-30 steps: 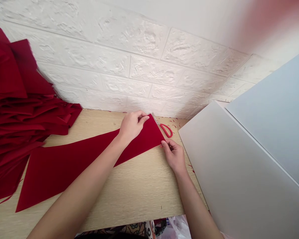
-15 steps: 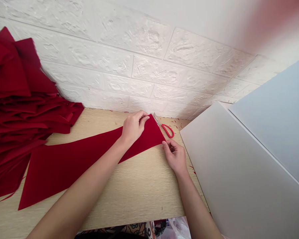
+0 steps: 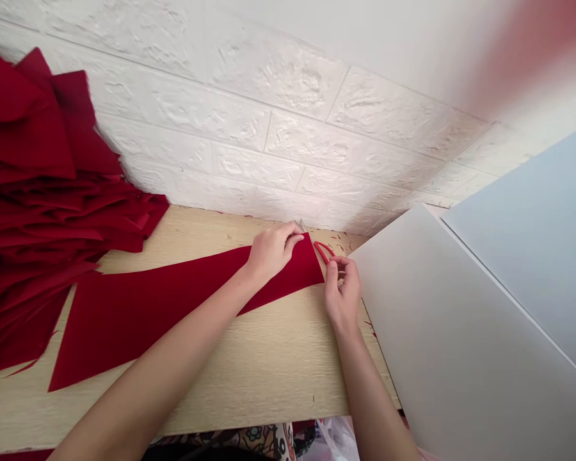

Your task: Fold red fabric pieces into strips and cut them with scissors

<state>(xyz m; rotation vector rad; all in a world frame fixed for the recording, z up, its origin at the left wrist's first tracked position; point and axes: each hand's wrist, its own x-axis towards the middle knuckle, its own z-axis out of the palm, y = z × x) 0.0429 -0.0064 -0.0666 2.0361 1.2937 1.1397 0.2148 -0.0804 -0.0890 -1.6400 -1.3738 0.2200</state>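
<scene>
The left hand (image 3: 271, 251), fingers spread, presses the red felt strip (image 3: 173, 288) onto the worktop (image 3: 269, 371); the right hand's (image 3: 343, 294) narrowed fingers seem to pinch the red-handled scissors (image 3: 322, 251).

Red felt strip (image 3: 173, 301) | flat on wooden table (image 3: 269, 378), tapering to a point | red-handled scissors (image 3: 320, 250) | just beside its tip

Surface: pale wood-grain surface (image 3: 254, 384), its far edge against the wall.
Left end: pile of dark red cloth (image 3: 43, 218), folded pieces heaped high and spilling past the surface's left side.
Middle: long red cloth strip (image 3: 148, 307), lying flat and angled, its wide end just beside the pile, its narrow tip near the far edge.
Right: scissors (image 3: 322, 251) with red handles, just beside the strip's tip.
Around them: small red scraps (image 3: 338, 242), scattered.
</scene>
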